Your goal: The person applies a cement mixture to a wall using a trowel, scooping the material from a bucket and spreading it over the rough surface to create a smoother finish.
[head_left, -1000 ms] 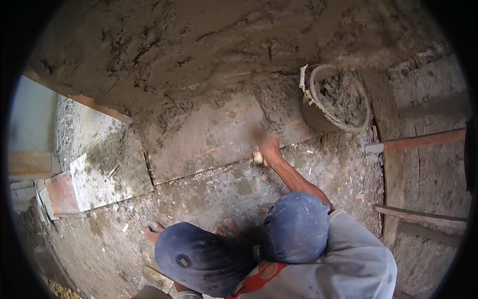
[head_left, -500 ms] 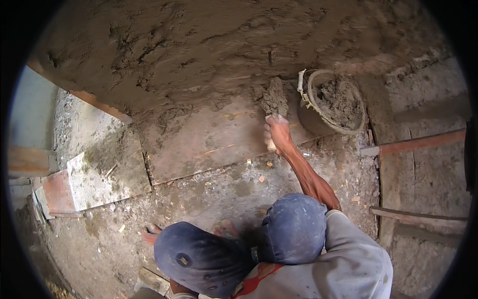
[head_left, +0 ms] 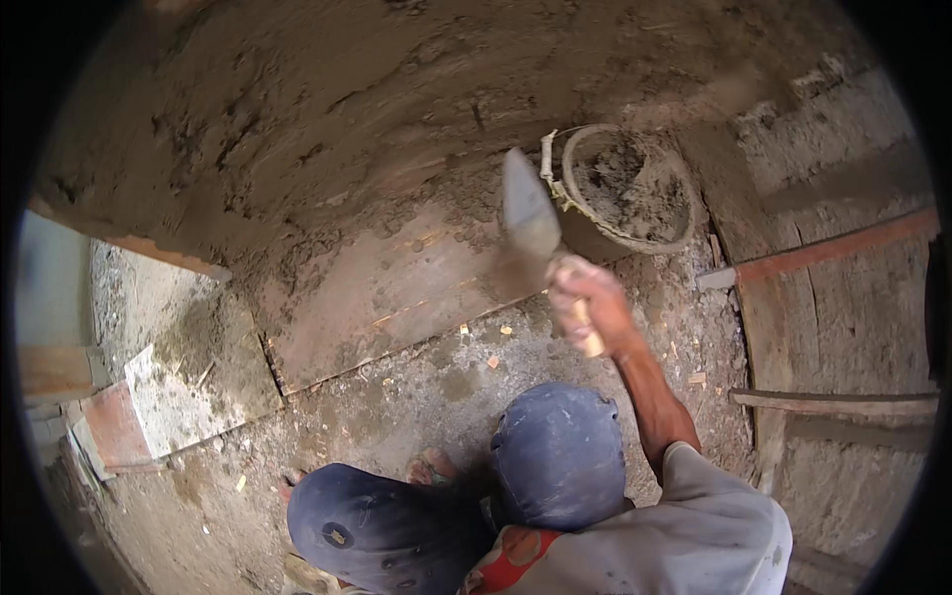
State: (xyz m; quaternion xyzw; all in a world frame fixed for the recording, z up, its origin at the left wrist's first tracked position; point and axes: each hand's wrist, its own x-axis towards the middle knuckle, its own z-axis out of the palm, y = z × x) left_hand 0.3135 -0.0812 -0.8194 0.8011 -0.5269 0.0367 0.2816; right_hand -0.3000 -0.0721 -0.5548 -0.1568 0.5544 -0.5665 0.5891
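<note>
My right hand is closed round the pale wooden handle of a pointed trowel. The trowel's grey blade points away from me and carries no heap of mortar. Right beside the blade stands a bucket with a rope handle, partly filled with wet grey-brown mortar. In front rises a wall coated with rough wet mortar. A board splashed with mortar lies along its foot, below the blade. My left hand does not show.
My bent knees are close to the board's near edge. A white-faced panel and a reddish piece lie to the left. Wooden strips cross the right side. Small chips litter the rough floor.
The trowel was loaded with a lump of mortar; its blade is now bare. My right hand has come back toward me and right. The whole view has shifted slightly.
</note>
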